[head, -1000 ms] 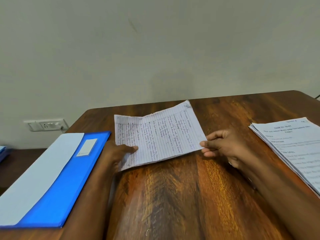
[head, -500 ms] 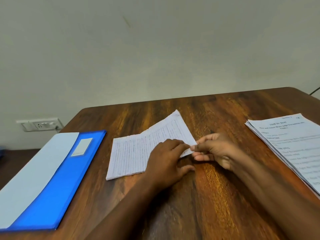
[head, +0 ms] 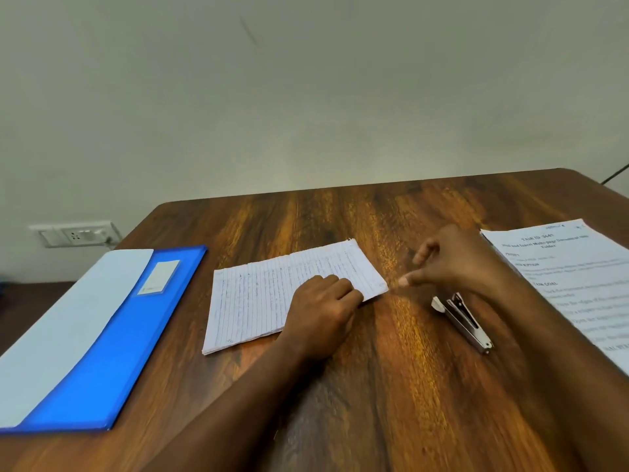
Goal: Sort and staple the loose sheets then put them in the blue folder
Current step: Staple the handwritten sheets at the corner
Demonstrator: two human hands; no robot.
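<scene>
A stack of lined handwritten sheets lies flat in the middle of the wooden table. My left hand rests on the stack's near right part, its fingers curled over the near edge. My right hand hovers just right of the sheets' corner, blurred, with thumb and a finger stretched out and nothing in it. A small metal stapler lies on the table below my right wrist. The blue folder lies open-faced at the left with a white sheet on it.
A stack of printed pages lies at the table's right edge. A wall socket sits behind the table's left corner, and a dark cable shows at the far right. Bare wood stretches between my arms.
The sheets, raised and bent before, now lie flat. My right hand let go of their right corner and drew away to the right. The stapler has come into view.
</scene>
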